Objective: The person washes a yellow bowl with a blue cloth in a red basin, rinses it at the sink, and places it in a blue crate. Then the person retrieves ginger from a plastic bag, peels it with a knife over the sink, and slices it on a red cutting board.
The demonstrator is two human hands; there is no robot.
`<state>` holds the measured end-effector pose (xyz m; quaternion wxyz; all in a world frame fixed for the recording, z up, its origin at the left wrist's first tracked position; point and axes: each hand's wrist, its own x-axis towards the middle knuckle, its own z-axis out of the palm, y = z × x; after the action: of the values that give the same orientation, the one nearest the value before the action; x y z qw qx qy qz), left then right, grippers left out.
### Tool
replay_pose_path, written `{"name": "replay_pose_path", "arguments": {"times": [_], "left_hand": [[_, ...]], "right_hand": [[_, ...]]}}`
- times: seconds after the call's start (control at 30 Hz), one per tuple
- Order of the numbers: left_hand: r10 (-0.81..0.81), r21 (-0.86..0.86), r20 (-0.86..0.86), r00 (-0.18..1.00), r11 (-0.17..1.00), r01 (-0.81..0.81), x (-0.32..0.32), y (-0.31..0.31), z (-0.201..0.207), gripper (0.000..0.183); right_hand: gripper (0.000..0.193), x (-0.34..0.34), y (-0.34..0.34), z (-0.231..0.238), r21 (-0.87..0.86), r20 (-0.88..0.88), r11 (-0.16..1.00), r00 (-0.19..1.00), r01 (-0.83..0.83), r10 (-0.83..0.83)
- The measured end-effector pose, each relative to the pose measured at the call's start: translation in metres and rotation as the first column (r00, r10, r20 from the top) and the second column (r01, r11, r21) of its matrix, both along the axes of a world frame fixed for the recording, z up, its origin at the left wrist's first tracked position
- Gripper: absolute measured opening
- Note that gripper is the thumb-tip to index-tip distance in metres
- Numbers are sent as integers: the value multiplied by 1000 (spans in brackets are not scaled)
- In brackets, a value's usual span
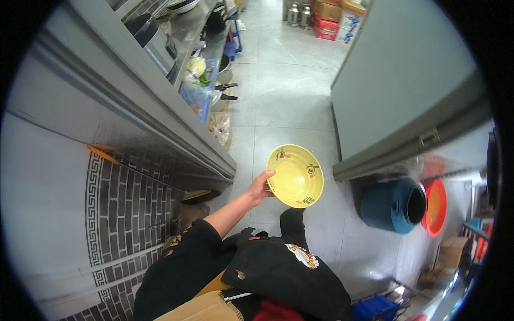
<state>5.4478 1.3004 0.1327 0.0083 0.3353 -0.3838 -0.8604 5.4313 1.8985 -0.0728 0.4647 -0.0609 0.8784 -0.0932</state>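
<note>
Beside the grey door frame [217, 163] at left, the left hand [261, 187] grasps the left rim of a round yellow bowl [295, 179], thumb on top, fingers curled below (the right hand is out of view). The bowl hangs over the tiled floor [289, 96], left of the grey door [401, 96]; a firm, level hold, clear of both edges, looks safest.

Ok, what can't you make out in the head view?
All in the head view:
Right hand: not visible.
Left hand: fingers partly hidden by the yellow bowl.
The yellow bowl's underside: facing away.
Teal bin: contents lost in its dark opening.
Red basin: left part hidden by the bin.
</note>
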Motion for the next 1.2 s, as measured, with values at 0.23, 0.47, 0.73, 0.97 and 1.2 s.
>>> {"name": "replay_pose_path", "arguments": {"times": [0.23,0.47,0.73,0.97,1.2], "left_hand": [[275,39,-7,961,961,-275,-64,-134,-21,64],[509,129,85,857,847,-516,-176,-224,13,67],[651,136,-59,757,756,-640,-334,-334,-10,65],[475,86,-60,878,879,-469,-539,-507,15,61],[261,34,-208,943,965,-260,-784,-630,30,58]], "right_hand": [[17,-219,-114,-64,-22,-422,739,676,-673,604],[24,-534,-456,24,-444,-389,896,901,-1,-192],[24,-693,-764,94,-545,-407,758,903,-359,135],[20,-821,-873,114,-384,134,867,948,317,-288],[25,-994,-960,114,-442,252,736,858,513,-447]]}}
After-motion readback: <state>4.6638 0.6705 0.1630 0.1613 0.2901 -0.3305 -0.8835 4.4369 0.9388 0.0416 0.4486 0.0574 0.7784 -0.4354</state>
